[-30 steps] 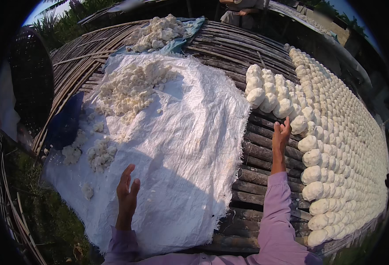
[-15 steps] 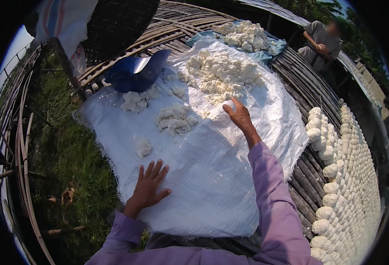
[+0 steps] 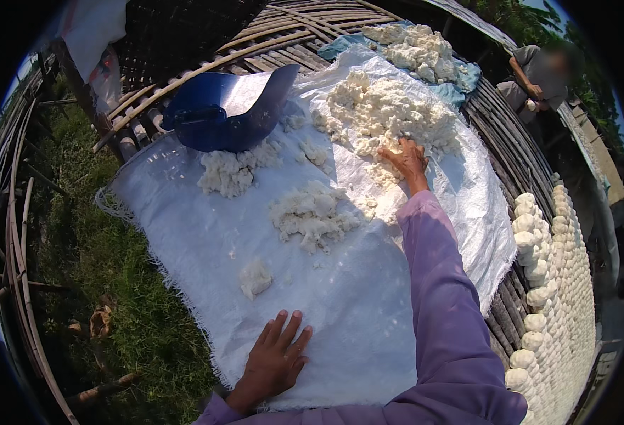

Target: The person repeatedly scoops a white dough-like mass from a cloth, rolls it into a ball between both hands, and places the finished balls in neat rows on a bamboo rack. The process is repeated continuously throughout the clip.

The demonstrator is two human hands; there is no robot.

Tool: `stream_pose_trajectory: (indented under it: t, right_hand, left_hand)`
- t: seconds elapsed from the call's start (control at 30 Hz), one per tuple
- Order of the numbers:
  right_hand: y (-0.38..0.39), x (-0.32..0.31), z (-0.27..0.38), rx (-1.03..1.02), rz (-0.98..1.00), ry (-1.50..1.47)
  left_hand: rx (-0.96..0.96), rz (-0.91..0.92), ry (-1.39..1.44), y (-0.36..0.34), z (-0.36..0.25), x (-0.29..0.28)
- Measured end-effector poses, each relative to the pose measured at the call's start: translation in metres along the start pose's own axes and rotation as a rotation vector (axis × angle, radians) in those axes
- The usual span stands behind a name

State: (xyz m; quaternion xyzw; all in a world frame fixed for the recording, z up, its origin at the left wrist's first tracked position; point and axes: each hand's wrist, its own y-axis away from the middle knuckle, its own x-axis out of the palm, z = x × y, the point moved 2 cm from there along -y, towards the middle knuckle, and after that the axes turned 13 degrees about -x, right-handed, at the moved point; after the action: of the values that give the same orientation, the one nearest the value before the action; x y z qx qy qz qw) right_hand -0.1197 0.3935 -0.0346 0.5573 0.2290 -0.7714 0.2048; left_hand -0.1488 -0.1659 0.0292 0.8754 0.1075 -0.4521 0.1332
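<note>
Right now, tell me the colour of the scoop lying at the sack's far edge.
The scoop is dark blue, shown best in the head view, its only view.

No labels, signs or screens visible. Only packaging-type item: a white woven sack [image 3: 340, 283] laid open and flat over the bamboo rack [image 3: 496, 152], frayed along its near and left edges. A second, teal-blue sheet [image 3: 461, 74] lies at its far end, partly overlapped.

Crumbly white dough heap [image 3: 386, 113] (loose, lumpy) on white woven sheet [image 3: 340, 297]
</note>
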Motion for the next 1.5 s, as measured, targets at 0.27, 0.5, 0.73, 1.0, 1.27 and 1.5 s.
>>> stream_pose_trajectory:
  t: [0.27,0.5,0.73,1.0,1.27,1.5]
  right_hand:
    - [0.045,-0.014,0.052,-0.178,0.025,-0.051]
    - [0.092,-0.033,0.086,-0.353,-0.027,-0.217]
    - [0.097,0.006,0.116,-0.285,0.155,0.019]
    - [0.008,-0.018,0.07,-0.095,0.065,-0.787]
    - [-0.021,0.065,0.15,-0.263,0.004,0.274]
    - [-0.043,0.013,0.105,-0.215,-0.144,-1.016]
  left_hand:
    - [0.007,0.015,-0.002,0.0,-0.002,-0.004]
    - [0.015,0.002,0.06,0.001,0.001,-0.003]
    - [-0.004,0.005,0.095,0.0,0.003,-0.003]
    - [-0.015,0.032,0.108,-0.001,0.004,-0.005]
    - [-0.033,0.086,0.137,-0.001,0.006,-0.007]
    - [0.004,0.041,0.117,0.001,0.006,-0.006]
